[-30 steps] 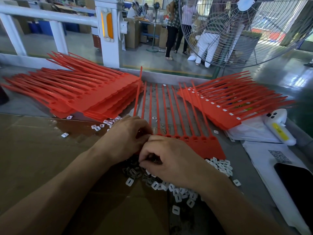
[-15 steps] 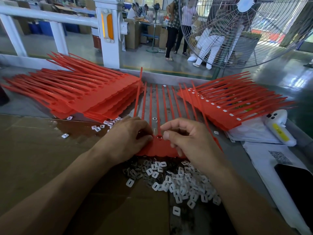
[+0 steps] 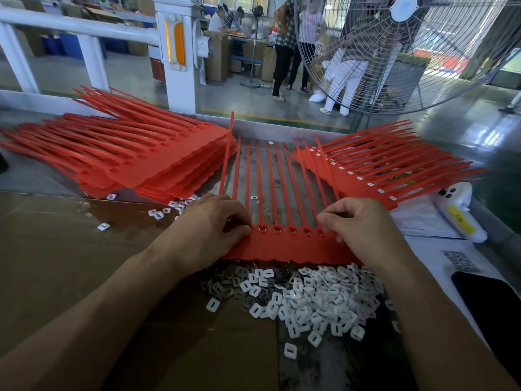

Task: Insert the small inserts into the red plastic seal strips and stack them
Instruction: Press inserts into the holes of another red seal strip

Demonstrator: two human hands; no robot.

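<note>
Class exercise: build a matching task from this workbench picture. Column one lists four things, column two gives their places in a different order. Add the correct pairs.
1. strip being filled
2. loose white inserts
3. stack with inserts fitted
4. stack with empty holes

A. far left
B. between the two hands
C. far right
D. nearest the camera, below the strip

Pairs: 1-B, 2-D, 3-C, 4-A

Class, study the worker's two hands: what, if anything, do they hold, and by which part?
Both hold the red seal strip sheet by its flat header band: the left hand takes its grip at the left end, the right hand at the right end.
</note>
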